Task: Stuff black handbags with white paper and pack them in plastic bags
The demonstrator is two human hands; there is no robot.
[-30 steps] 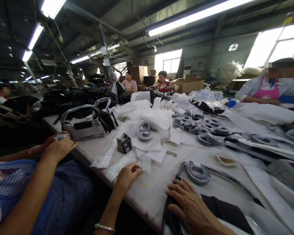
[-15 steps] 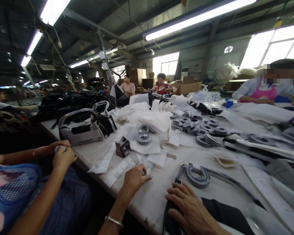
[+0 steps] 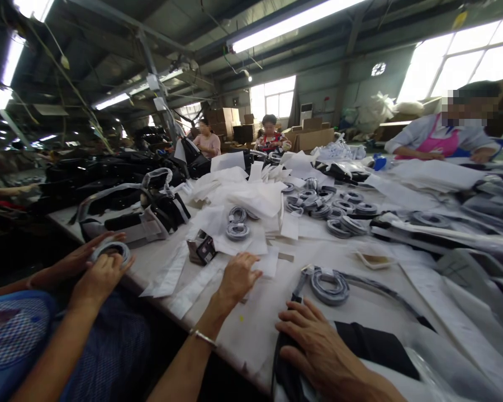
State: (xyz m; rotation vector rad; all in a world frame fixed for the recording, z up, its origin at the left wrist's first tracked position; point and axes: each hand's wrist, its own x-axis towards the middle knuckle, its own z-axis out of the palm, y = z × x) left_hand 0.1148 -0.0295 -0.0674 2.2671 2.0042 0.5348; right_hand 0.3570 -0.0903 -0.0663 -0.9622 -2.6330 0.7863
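Note:
My left hand [image 3: 238, 280], with a bracelet on its wrist, hovers over the near table by a small printed box [image 3: 201, 247] and loose white paper sheets [image 3: 270, 261]. Its fingers are bent loosely and apart, and I see nothing held. Lying flat with fingers spread, my right hand [image 3: 318, 349] rests on the dark edge of a black bag [image 3: 377, 349] partly covered in white wrapping. Just beyond that hand sits a coiled, plastic-wrapped strap [image 3: 329, 286], next to a wrapped handle [image 3: 394, 301] that curves to the right.
At left, a co-worker's hands [image 3: 104, 268] hold a coiled strap [image 3: 111, 251]. A partly wrapped bag [image 3: 126, 223] stands behind. Mid-table lie a paper pile [image 3: 251, 195], several strap coils [image 3: 318, 206] and a shallow tray [image 3: 375, 261]. More people sit across the table.
My left hand has moved forward toward the paper sheets, its fingers loosening. My right hand stays on the bag. The co-worker's hands have risen, showing a strap coil. The view has shifted slightly.

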